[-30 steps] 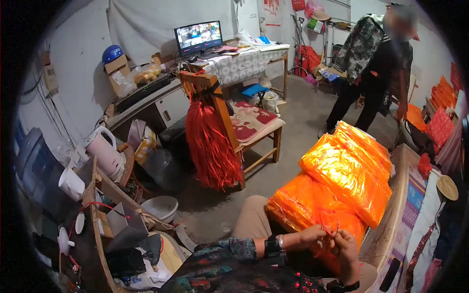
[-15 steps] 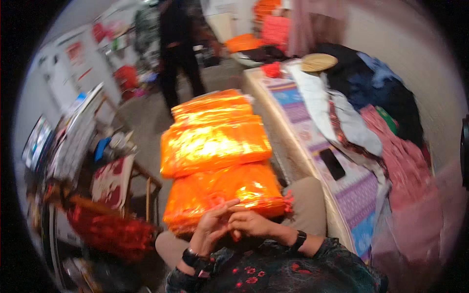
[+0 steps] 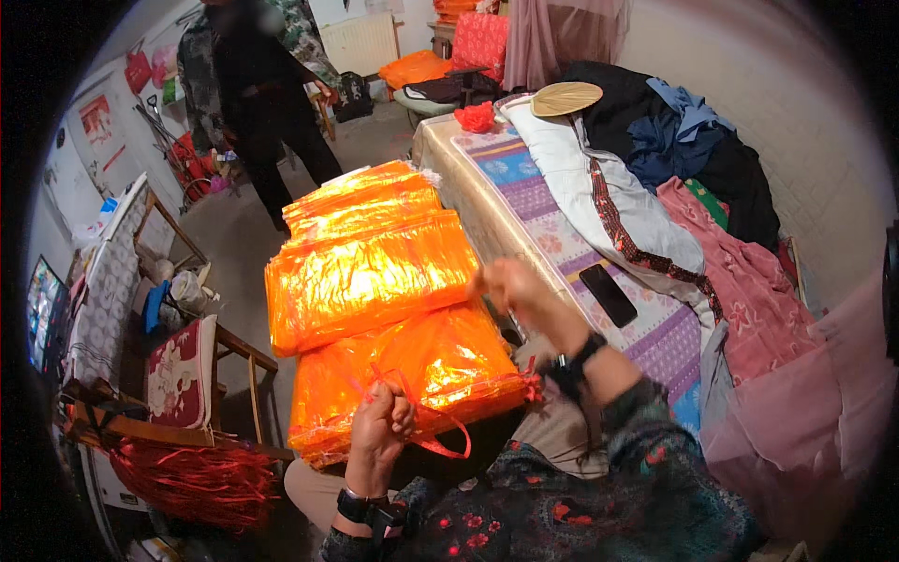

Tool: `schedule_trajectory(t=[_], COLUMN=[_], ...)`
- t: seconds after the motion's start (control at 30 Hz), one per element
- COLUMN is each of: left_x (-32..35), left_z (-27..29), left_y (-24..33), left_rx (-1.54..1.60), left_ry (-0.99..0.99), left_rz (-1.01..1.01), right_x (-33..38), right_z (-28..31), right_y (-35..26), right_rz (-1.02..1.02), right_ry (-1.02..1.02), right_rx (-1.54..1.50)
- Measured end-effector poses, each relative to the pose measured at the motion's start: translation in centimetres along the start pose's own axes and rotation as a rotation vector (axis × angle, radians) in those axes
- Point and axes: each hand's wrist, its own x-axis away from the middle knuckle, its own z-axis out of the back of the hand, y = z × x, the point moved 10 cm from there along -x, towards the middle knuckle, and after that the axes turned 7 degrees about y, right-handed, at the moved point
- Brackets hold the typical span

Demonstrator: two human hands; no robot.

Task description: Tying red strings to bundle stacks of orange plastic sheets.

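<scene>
In front of me lie several stacks of shiny orange plastic sheets or bags (image 3: pixel 375 281), the nearest one over my lap. My left hand (image 3: pixel 382 421) is closed at the near edge of this stack, gripping a thin red ribbon (image 3: pixel 454 452) that loops out to its right. Raised over the right side of the stacks is my right hand (image 3: pixel 526 295), smeared by motion. Its fingers look bent, but whether they hold anything is unclear. A small red tuft (image 3: pixel 532 379) sticks out at the near stack's right corner.
At right, a bed (image 3: pixel 506 197) carries a phone (image 3: pixel 609 295), clothes (image 3: pixel 698 140) and a woven fan (image 3: pixel 567 98). Red strips (image 3: pixel 201 482) hang from a wooden bar at left, near a cushioned chair (image 3: pixel 183 375). A person in dark clothes (image 3: pixel 272 112) stands beyond the stacks.
My hands were together at the near stack's edge; now they are apart. The right hand has moved up and right, the left slightly left. A red ribbon loop now shows, and the view has shifted.
</scene>
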Motion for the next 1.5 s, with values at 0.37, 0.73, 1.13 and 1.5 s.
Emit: schedule_trajectory(t=[0.37,0.73,1.13,1.5], left_x=[1.6,2.1,2.7,3.4], left_z=[1.3,2.1,4.2,2.3], left_y=[2.1,1.9,-4.1,-2.9], left_rx=[0.176,0.089,-0.236,-0.104], left_ry=[-0.16,-0.169,0.028,-0.029], left_rz=[-0.046,-0.1,0.049,0.011], right_x=[-5.0,5.0,10.1,9.2], right_z=[0.2,-12.3,-16.8,-12.7], right_y=[-19.9,3.2,9.1,8.2], right_rz=[0.471,-0.133,-0.081,-0.196], right_ry=[0.22,-0.147,-0.074,0.086], right_rx=[0.211,0.227,0.15,-0.088])
